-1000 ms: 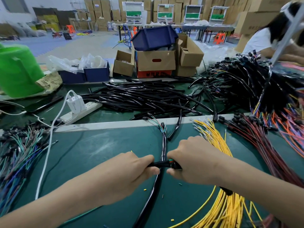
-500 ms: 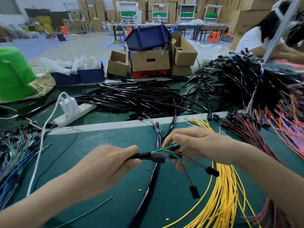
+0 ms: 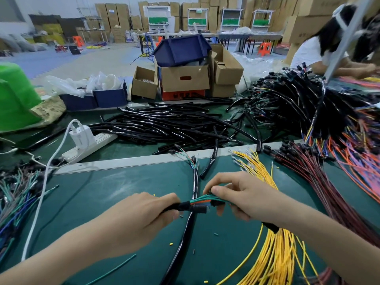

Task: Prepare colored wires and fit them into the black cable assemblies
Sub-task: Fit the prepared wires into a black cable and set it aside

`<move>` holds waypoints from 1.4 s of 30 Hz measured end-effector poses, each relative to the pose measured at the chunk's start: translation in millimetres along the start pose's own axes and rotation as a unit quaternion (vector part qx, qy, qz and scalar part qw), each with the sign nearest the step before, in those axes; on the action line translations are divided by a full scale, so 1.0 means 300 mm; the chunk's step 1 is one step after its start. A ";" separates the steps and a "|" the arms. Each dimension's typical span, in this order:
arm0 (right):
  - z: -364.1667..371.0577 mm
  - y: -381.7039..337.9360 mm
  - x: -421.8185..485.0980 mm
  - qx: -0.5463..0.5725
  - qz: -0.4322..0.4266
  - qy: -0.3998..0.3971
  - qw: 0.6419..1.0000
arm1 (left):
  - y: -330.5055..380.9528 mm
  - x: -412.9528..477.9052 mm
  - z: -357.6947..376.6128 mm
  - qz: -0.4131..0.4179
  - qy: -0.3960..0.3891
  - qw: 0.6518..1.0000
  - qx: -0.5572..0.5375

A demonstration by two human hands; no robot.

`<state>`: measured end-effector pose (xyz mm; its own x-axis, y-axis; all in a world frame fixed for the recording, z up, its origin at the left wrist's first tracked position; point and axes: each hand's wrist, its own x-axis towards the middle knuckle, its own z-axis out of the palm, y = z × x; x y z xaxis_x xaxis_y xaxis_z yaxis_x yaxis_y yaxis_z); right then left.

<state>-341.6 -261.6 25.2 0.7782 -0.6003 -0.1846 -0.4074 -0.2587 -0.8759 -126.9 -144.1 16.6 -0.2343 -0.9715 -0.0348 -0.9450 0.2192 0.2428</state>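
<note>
Partly hidden: wire ends under curled fingers

Head view: the far ends of the colored wires (image 3: 202, 199) are covered by the right hand (image 3: 244, 200), whose curled fingers pinch them. The left hand (image 3: 141, 219) is wrapped round the black cable assembly (image 3: 185, 206), held above the bench (image 3: 102, 202) near its front edge. Yellow wires (image 3: 273, 254) crowd the front right corner, cut off by the frame. Green bench surface shows left of the hands.

A large warehouse hall has a pale wall (image 3: 61, 5) at the back, lined with high stacks of brown cardboard boxes (image 3: 121, 15). White shelf racks (image 3: 157, 17) holding green trays stand before them, near long tables (image 3: 236, 36) and orange stools (image 3: 265, 48). The grey floor (image 3: 82, 64) is evenly lit.
</note>
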 end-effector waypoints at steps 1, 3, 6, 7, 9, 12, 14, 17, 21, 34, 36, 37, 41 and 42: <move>0.005 0.002 0.002 -0.020 -0.006 0.010 1.000 | 0.007 0.010 0.001 0.001 -0.001 1.000 -0.024; 0.011 0.005 0.001 -0.053 -0.012 0.028 0.998 | 0.015 0.030 0.007 0.008 0.004 1.000 -0.026; 0.004 0.010 -0.012 -0.117 -0.037 0.107 0.987 | 0.011 0.046 0.024 -0.012 0.013 0.999 0.033; -0.001 0.011 -0.015 -0.152 -0.065 0.131 0.977 | 0.007 0.051 0.029 -0.019 0.014 0.999 0.045; -0.001 0.004 -0.019 -0.234 -0.114 0.152 0.953 | 0.006 0.056 0.035 -0.027 0.007 0.998 0.055; -0.001 0.006 -0.018 -0.299 -0.159 0.125 0.933 | -0.004 0.053 0.044 -0.025 0.004 0.999 0.042; -0.002 0.017 -0.019 -0.319 -0.183 0.091 0.925 | -0.013 0.044 0.049 -0.018 0.009 0.999 0.024; 0.001 0.017 -0.029 -0.334 -0.220 0.086 0.913 | -0.018 0.032 0.056 0.010 0.011 1.000 -0.008; 0.003 -0.001 -0.042 -0.287 -0.243 0.084 0.923 | -0.017 0.015 0.062 0.036 0.030 0.999 -0.021; -0.033 0.027 -0.031 -0.348 -0.111 0.080 0.928 | -0.019 0.002 0.079 0.015 0.085 0.993 -0.074; -0.066 0.043 -0.038 -0.298 -0.051 0.118 0.946 | -0.032 0.002 0.067 -0.008 0.091 0.992 -0.092; -0.076 0.048 -0.046 -0.254 -0.035 0.160 0.953 | -0.033 -0.001 0.062 -0.018 0.093 0.991 -0.099; 0.032 0.060 -0.111 0.047 -0.039 0.410 0.910 | -0.006 0.009 0.046 -0.048 0.174 0.977 -0.113; 0.105 0.054 -0.125 0.136 -0.023 0.387 0.912 | 0.012 0.018 0.048 -0.051 0.219 0.965 -0.132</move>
<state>-362.4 -219.4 3.8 0.1790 -0.9748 0.1332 -0.1671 -0.1636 -0.9723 -134.7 -147.4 3.4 0.0302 -0.9444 0.3273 -0.8534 0.1461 0.5004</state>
